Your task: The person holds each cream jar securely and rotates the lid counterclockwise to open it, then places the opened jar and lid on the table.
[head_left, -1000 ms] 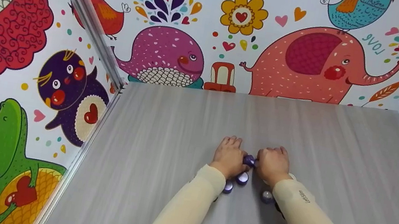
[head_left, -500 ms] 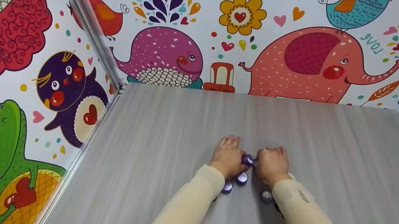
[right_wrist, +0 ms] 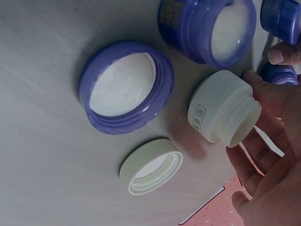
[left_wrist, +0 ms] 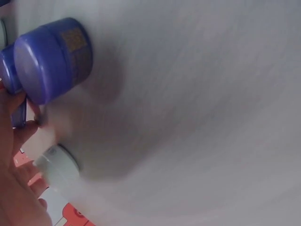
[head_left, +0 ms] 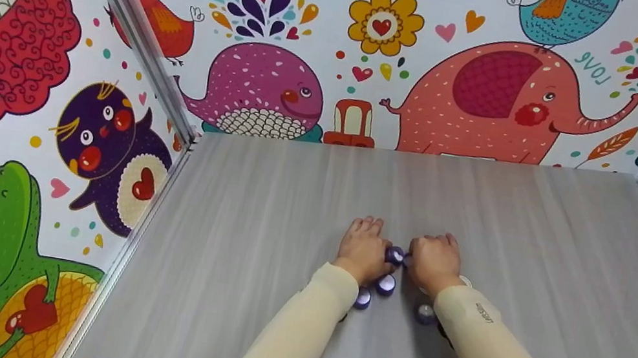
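One glossy purple cylindrical jar (head_left: 395, 255) is sitting between your left hand (head_left: 362, 250) and right hand (head_left: 434, 264), both pinching it over the grey bench (head_left: 282, 199), its long axis running roughly crosswise.

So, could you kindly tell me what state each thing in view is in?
Nearer purple jar: capped, upright
Farther purple jar: capped, upright
White jar: uncapped
White lid: off, open side up
Purple lid: off, open side up
Pale piece: too blurred to tell
Purple piece: held between left grip and right grip; capped or not, I cannot tell
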A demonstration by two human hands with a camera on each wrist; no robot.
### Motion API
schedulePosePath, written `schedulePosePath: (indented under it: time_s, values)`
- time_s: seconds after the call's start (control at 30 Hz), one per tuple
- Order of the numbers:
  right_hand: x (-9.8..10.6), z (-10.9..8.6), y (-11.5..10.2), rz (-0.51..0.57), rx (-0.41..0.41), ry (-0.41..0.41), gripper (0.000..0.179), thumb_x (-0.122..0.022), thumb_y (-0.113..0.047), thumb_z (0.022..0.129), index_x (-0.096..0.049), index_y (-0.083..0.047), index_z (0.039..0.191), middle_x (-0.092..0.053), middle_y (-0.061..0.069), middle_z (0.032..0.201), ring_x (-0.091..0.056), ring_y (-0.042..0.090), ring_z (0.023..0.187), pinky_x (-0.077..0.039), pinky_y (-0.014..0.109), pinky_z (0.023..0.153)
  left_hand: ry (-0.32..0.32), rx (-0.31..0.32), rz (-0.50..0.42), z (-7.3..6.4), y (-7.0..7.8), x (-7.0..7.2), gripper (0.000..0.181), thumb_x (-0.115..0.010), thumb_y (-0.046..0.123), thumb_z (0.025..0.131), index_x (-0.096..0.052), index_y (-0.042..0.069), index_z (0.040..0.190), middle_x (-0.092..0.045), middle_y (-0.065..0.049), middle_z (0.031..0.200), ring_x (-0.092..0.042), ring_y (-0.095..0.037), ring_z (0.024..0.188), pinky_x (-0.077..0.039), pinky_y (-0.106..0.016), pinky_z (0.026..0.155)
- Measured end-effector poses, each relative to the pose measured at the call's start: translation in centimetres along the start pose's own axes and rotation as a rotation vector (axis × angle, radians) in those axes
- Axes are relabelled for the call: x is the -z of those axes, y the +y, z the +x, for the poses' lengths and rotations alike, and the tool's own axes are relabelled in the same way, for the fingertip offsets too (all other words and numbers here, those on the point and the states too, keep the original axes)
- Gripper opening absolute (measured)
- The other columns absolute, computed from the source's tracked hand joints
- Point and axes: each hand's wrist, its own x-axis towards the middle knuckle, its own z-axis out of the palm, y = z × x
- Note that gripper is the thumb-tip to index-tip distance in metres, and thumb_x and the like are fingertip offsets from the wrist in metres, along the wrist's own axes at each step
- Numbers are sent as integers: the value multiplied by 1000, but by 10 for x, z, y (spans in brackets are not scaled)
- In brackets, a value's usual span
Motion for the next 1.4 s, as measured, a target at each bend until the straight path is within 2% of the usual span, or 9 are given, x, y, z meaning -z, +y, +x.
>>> schedulePosePath:
  time_s: [0.33, 0.57, 0.8, 1.0, 1.17, 1.4]
  values:
    - [-3, 0, 1, -7, 1, 21, 4, -73, -9, 76, -70, -6, 74, -69, 15, 77, -62, 41, 80, -35, 60, 101, 28, -1, -22, -1, -1, -2, 43, -65, 57, 87, -70, 36, 125, -45, -2, 152, -35, -24, 142, -20, -40, 114]
    - [-4, 1, 1, -4, -4, 4, 6, -73, -10, 77, -70, -6, 74, -69, 15, 78, -62, 41, 82, -34, 60, 102, 45, -2, -38, -2, -2, -3, 41, -67, 54, 86, -72, 35, 123, -46, -3, 150, -36, -24, 141, -21, -40, 114]
    - [-3, 0, 0, -6, -8, -9, 7, -74, -12, 78, -70, -6, 76, -69, 15, 80, -63, 41, 82, -34, 60, 102, 24, -7, -46, -1, -3, -3, 43, -65, 54, 87, -70, 34, 125, -45, -3, 151, -35, -25, 141, -21, -41, 114]
    - [-6, 1, 1, -17, 2, 4, 6, -74, -10, 77, -70, -6, 74, -68, 14, 77, -62, 40, 80, -35, 59, 100, 1, 6, -55, -1, -6, 0, 49, -66, 54, 87, -65, 33, 132, -40, -3, 155, -31, -24, 144, -18, -40, 116]
    - [-7, 1, 2, -10, -2, 6, 8, -76, -12, 78, -72, -6, 77, -68, 15, 79, -62, 41, 81, -35, 60, 100, -2, 17, -68, -2, -9, 2, 62, -65, 54, 88, -53, 31, 145, -37, -3, 157, -28, -23, 145, -17, -40, 117]
    - [-4, 2, 3, 0, -19, -48, 9, -76, -12, 79, -73, -5, 83, -70, 15, 85, -62, 41, 86, -31, 61, 105, 63, 28, -119, -8, -22, -1, 80, -68, 55, 83, -41, 25, 153, -40, -5, 155, -31, -23, 143, -19, -39, 115]
